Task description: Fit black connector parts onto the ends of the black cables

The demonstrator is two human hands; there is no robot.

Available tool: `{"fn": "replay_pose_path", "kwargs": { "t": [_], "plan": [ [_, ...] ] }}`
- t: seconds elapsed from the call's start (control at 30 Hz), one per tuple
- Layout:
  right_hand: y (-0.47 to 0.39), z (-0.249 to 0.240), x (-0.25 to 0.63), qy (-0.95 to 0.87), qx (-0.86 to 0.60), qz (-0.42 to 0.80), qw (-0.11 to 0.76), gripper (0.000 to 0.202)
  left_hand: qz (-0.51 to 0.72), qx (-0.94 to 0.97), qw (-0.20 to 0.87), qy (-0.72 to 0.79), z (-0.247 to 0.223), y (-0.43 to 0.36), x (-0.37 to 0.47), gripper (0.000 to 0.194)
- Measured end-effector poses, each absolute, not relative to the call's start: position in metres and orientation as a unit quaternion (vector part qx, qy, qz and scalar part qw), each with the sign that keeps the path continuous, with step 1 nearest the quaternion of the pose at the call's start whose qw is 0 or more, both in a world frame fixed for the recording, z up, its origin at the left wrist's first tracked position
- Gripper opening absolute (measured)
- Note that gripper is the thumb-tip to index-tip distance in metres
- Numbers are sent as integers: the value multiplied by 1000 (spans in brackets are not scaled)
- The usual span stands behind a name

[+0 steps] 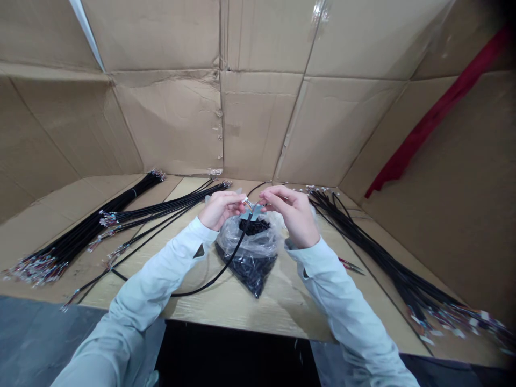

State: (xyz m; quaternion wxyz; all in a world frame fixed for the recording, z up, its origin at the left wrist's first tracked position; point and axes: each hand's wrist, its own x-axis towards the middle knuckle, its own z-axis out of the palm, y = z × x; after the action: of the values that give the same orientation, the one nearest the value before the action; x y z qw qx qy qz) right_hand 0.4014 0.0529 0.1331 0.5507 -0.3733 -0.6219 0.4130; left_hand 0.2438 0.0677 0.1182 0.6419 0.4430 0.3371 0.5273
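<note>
sleeves (147, 293), left hand (220, 209) closed on wires (250, 207)

A bag (264, 247) lies on the table (290, 312) between left cable bundles (116, 205) and a right bundle (373, 251).

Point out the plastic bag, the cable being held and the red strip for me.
Plastic bag (264, 248): head view, on its see-through side below the opening.
Cable (209, 284): head view, on its black sheath.
Red strip (439, 114): head view, near its middle.
</note>
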Motion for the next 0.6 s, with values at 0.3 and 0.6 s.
{"fn": "replay_pose_path", "kwargs": {
  "t": [0.3,0.6],
  "plan": [
    [57,141,416,-614,-389,395,562,29,537,481,603,341,117,68,244,23],
    [60,143,423,-709,-469,382,363,29,556,518,548,349,116,66,246,27]
  ]
}}
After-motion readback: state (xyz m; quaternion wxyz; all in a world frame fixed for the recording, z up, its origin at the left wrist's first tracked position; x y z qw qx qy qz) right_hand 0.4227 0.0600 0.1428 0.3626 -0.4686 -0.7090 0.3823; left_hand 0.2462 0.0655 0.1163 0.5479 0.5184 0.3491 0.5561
